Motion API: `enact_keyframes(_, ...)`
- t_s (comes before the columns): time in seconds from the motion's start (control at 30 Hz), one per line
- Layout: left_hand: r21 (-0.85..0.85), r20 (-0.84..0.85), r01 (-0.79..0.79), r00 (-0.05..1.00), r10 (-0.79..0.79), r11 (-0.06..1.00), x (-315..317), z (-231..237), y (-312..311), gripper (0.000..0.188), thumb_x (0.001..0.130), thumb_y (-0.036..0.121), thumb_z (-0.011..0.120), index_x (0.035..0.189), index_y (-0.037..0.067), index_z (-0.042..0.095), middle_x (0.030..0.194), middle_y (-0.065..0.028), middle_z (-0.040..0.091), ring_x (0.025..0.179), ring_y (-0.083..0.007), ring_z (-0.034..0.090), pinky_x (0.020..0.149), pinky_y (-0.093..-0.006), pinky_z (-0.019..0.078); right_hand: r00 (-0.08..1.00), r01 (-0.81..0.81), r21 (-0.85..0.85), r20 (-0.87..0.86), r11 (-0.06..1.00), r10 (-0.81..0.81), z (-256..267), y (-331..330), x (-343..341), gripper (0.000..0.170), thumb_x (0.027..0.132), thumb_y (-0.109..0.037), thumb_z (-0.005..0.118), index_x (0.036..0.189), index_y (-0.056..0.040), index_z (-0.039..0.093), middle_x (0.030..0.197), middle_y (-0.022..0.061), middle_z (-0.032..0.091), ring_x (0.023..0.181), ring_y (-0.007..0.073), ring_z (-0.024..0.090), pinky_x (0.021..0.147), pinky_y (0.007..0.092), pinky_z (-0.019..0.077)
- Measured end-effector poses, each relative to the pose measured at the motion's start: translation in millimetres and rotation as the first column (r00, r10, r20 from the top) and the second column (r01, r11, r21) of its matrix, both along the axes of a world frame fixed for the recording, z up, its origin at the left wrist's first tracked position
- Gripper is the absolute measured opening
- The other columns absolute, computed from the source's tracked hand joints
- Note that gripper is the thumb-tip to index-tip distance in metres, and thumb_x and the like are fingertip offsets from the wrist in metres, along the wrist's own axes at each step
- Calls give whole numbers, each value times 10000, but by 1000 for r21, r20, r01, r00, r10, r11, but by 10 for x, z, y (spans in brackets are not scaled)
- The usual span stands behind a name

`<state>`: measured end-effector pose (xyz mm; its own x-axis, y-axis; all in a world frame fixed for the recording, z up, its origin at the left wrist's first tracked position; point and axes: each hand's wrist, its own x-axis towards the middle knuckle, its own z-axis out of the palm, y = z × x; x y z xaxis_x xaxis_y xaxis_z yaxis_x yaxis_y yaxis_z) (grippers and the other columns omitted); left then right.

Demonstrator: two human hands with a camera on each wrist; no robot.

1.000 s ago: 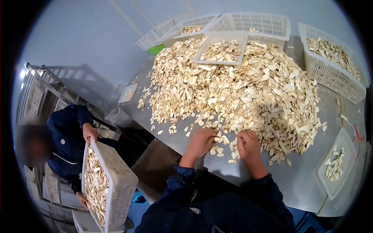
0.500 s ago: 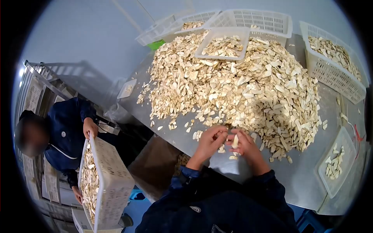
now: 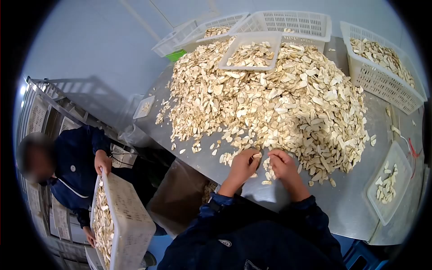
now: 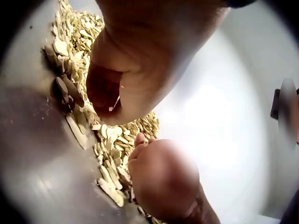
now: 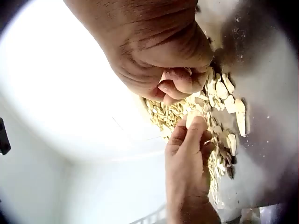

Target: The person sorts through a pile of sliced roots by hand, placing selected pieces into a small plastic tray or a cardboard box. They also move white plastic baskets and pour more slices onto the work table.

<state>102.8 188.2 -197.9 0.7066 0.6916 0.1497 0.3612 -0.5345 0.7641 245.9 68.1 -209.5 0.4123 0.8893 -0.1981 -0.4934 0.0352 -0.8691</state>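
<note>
My left hand (image 3: 243, 165) pinches a pale dried slice (image 5: 190, 118) between thumb and fingers, low over the table at the near edge of a large heap of such slices (image 3: 265, 99). My right hand (image 3: 284, 168) is beside it, slightly apart, with its fingers curled inward. A small pale edge of a slice (image 5: 188, 71) shows between those fingers in the right wrist view; the rest is hidden by the hand. A few loose slices (image 3: 267, 182) lie on the metal table just below and between the hands.
White perforated crates (image 3: 382, 74) stand around the heap's back and right. A shallow tray (image 3: 271, 67) of slices sits on the heap. Another tray (image 3: 373, 198) holds some slices at right. On the left, a person (image 3: 74, 157) holds a crate (image 3: 135, 211) full of slices.
Both hands rose from the table with the right holding a slice across its open fingers, then lowered slightly. The right fingers have since curled in. The person's crate moved slightly left.
</note>
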Motion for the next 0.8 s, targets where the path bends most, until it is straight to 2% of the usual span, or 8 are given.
enact_keyframes(0.1, -137, 87, -5, 996, 17, 991, -8, 55, -53, 252, 881, 76, 684, 1126, 17, 667, 778, -99, 637, 642, -161, 609, 605, -298, 495, 885, 117, 90, 442, 989, -145, -91, 19, -85, 167, 946, -127, 620, 1057, -6, 650, 681, -8, 572, 575, 79, 504, 524, 243, 391)
enact_keyframes(0.2, -152, 88, 77, 994, -64, 985, -7, 68, -99, 239, 958, 55, 638, 1184, -20, 621, 838, 16, 603, 694, -37, 562, 593, -221, 475, 789, 150, 95, 589, 984, -177, 7, -14, -133, 204, 918, -129, 648, 1069, 9, 642, 673, 29, 589, 607, 93, 539, 562, 274, 432)
enact_keyframes(0.3, -241, 162, 70, 986, -31, 968, 27, 122, -184, 251, 897, 58, 673, 1145, 17, 661, 741, -21, 598, 635, -83, 528, 586, -244, 450, 792, 132, 69, 593, 989, -147, 31, -21, -130, 215, 906, -130, 654, 1069, 10, 648, 697, 61, 606, 625, 100, 551, 589, 283, 454)
enact_keyframes(0.5, -239, 204, 76, 979, -27, 968, 2, 94, -184, 275, 906, 64, 671, 1178, 26, 653, 727, -11, 586, 643, -70, 527, 583, -247, 450, 860, 140, 93, 482, 986, -168, 0, 9, -137, 201, 925, -160, 658, 1032, 10, 672, 708, 25, 620, 632, 80, 533, 585, 259, 440)
enact_keyframes(0.6, -135, 153, -53, 986, 74, 989, 25, 301, -259, 263, 903, 74, 681, 1161, 27, 652, 759, -53, 619, 632, -118, 576, 589, -284, 477, 884, 165, 53, 436, 985, -171, 53, -12, -114, 202, 928, -170, 669, 1019, 10, 681, 723, 1, 617, 643, 63, 526, 585, 242, 433)
enact_keyframes(0.63, 46, 124, -96, 988, 90, 994, 15, 269, -211, 254, 901, 76, 685, 1148, 28, 652, 786, -71, 631, 645, -140, 597, 600, -293, 488, 884, 157, 58, 436, 986, -167, 41, -14, -114, 203, 929, -168, 668, 1027, 10, 680, 728, -1, 618, 646, 58, 525, 586, 239, 433)
enact_keyframes(0.7, 400, 76, -156, 988, 138, 903, -20, 210, -97, 235, 895, 79, 693, 1122, 32, 652, 838, -108, 654, 671, -182, 639, 622, -310, 508, 886, 139, 69, 436, 988, -156, 17, -16, -117, 206, 932, -162, 667, 1044, 10, 678, 738, -5, 621, 654, 48, 524, 588, 234, 432)
enact_keyframes(0.8, 158, 54, -145, 989, 138, 977, -90, 267, -85, 183, 883, 66, 695, 1060, 32, 660, 897, -119, 654, 772, -203, 670, 663, -301, 521, 873, 132, 64, 466, 989, -146, 29, -29, -117, 212, 932, -145, 667, 1074, 13, 669, 789, 6, 637, 663, 46, 530, 589, 231, 437)
